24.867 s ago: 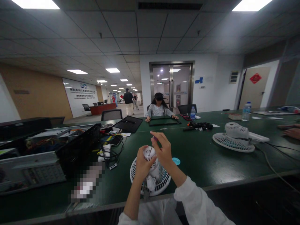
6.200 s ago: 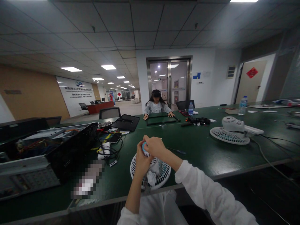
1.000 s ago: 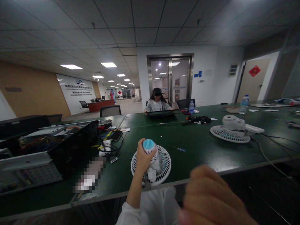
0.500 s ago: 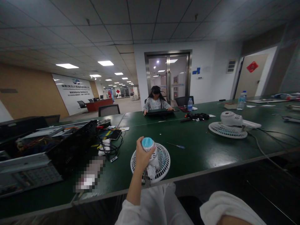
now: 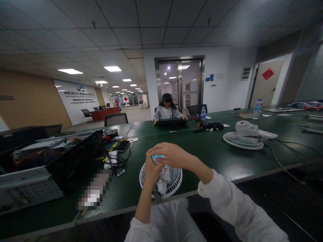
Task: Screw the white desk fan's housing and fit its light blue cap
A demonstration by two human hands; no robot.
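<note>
A small white fan (image 5: 178,178) lies on its grille at the table's front edge, its motor housing pointing up. My left hand (image 5: 152,170) is wrapped around the left side of that housing. From the right, my right hand (image 5: 173,154) reaches over the top, its fingers curled on the light blue knob (image 5: 158,157). Only a strip of the knob shows between my hands. White cloth-like material (image 5: 162,186) is at the near side of the housing; what it is, I cannot tell.
A second white fan (image 5: 243,140) lies grille-down at the right, its cable trailing off the edge. At the left stand an opened computer case (image 5: 73,164) and tangled black cables (image 5: 123,159). Across the green table (image 5: 202,148) a person (image 5: 166,111) holds a flat black panel (image 5: 173,122).
My right hand has come in from the lower right onto the blue knob. My left hand keeps its grip on the housing. The screwdriver on the table is now hidden behind my right arm.
</note>
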